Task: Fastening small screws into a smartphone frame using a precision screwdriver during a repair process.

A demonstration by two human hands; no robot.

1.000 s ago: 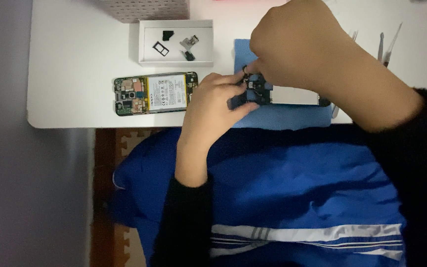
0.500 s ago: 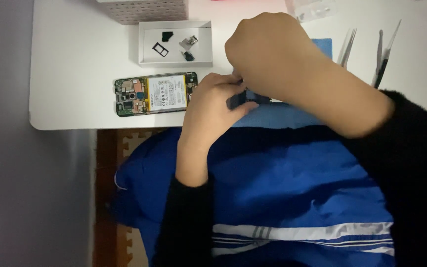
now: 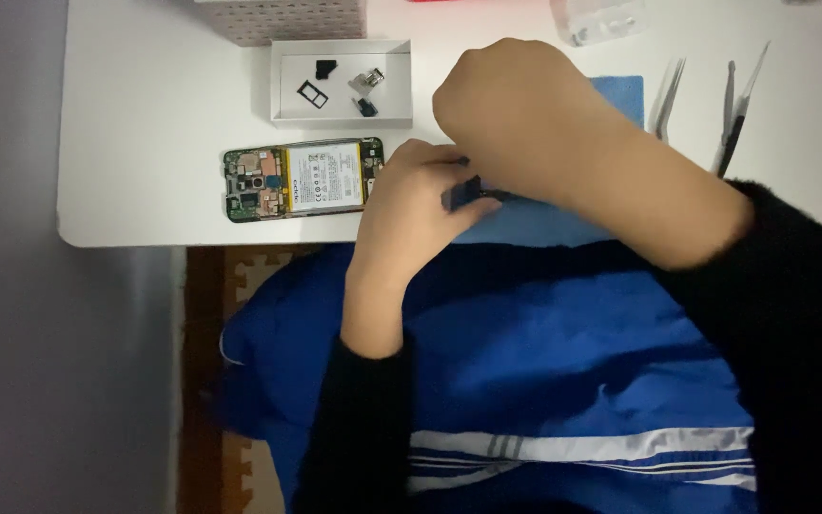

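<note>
My left hand (image 3: 411, 205) and my right hand (image 3: 516, 109) meet over a blue mat (image 3: 544, 219) at the table's near edge. Between their fingers sits a small dark part (image 3: 463, 193), pinched by my left hand and touched by my right; most of it is hidden. To the left lies an opened phone (image 3: 302, 178) with its battery and green circuit board showing, flat on the white table (image 3: 145, 124).
A shallow white tray (image 3: 287, 90) behind the phone holds a few small dark and metal parts. Tweezers (image 3: 666, 95) and two more thin tools (image 3: 736, 105) lie at the right. A perforated pale box (image 3: 283, 17) and a clear container (image 3: 601, 17) stand at the back.
Both hands have shifted left along the mat with the small part, and my right hand now covers more of it. The phone and tray have not moved.
</note>
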